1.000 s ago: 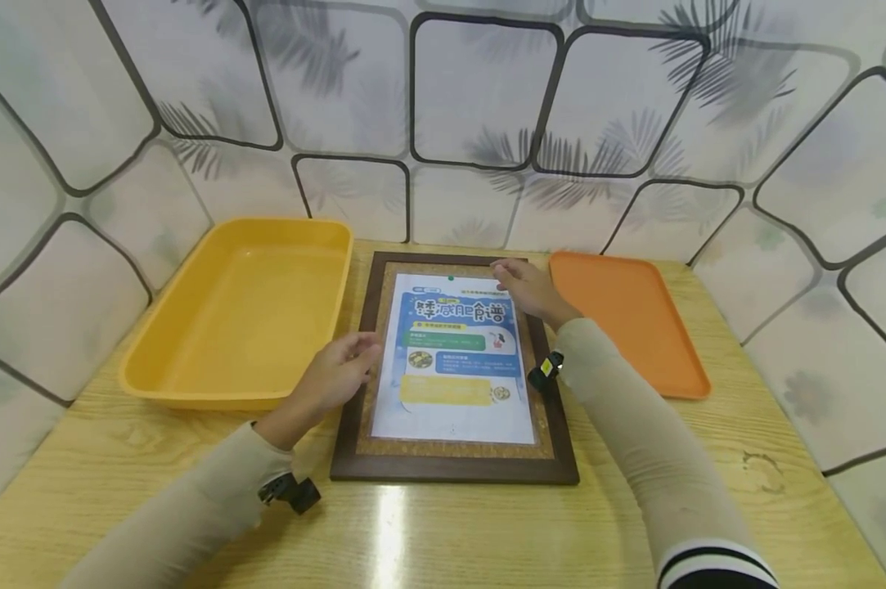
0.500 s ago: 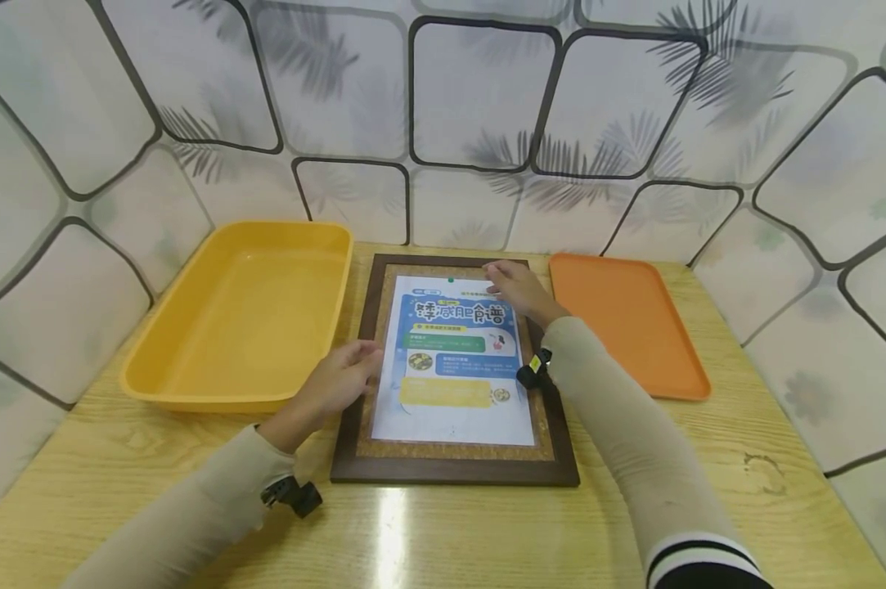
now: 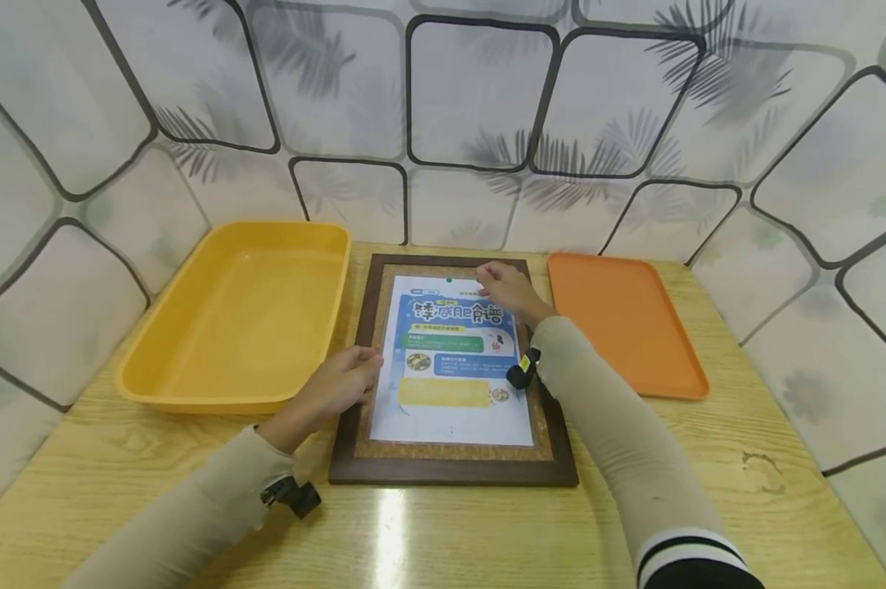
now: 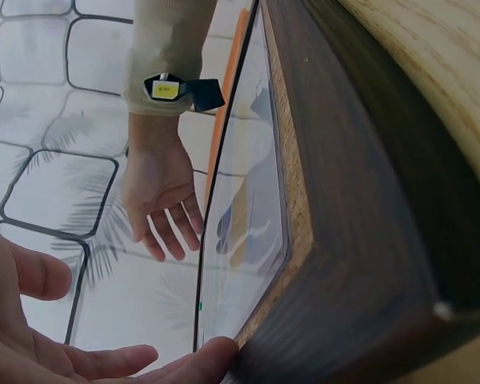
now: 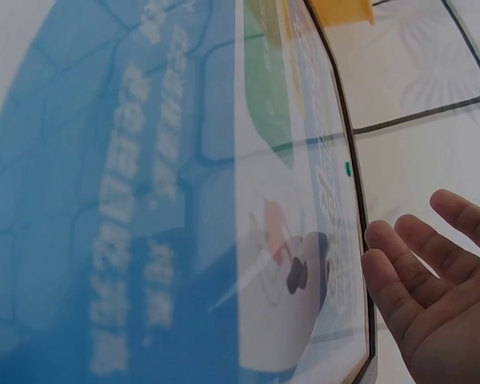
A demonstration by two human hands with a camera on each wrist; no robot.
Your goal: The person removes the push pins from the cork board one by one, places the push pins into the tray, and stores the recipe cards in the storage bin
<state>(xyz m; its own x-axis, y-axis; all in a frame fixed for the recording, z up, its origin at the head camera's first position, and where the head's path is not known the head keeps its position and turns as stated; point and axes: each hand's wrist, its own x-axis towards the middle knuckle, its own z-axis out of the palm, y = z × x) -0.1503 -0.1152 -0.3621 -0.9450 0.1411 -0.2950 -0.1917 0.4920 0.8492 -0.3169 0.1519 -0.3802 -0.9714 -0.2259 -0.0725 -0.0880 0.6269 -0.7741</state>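
A cork board (image 3: pixel 453 471) with a dark brown wooden frame lies flat on the table. On it is a glossy printed poster (image 3: pixel 428 425), blue and white with Chinese lettering, and a small green pushpin (image 3: pixel 449 280) shows at its top edge. My left hand (image 3: pixel 335 384) is at the board's left side, fingers loosely spread; in the left wrist view a fingertip (image 4: pixel 212 358) appears at the frame's edge, contact unclear. Over the poster's upper right corner, my right hand (image 3: pixel 514 293) hovers with relaxed, separated fingers (image 5: pixel 396 292). Neither hand holds anything.
A deep yellow tray (image 3: pixel 229 401) stands left of the board, close to my left forearm. To the right lies a flat orange tray (image 3: pixel 630 327). Patterned cloth walls (image 3: pixel 479 98) enclose the wooden table (image 3: pixel 443 544) at the back and sides.
My right hand has drifted slightly left over the poster's top corner. The left hand has shifted a little right, nearer the poster's left edge. Board and trays stay in place.
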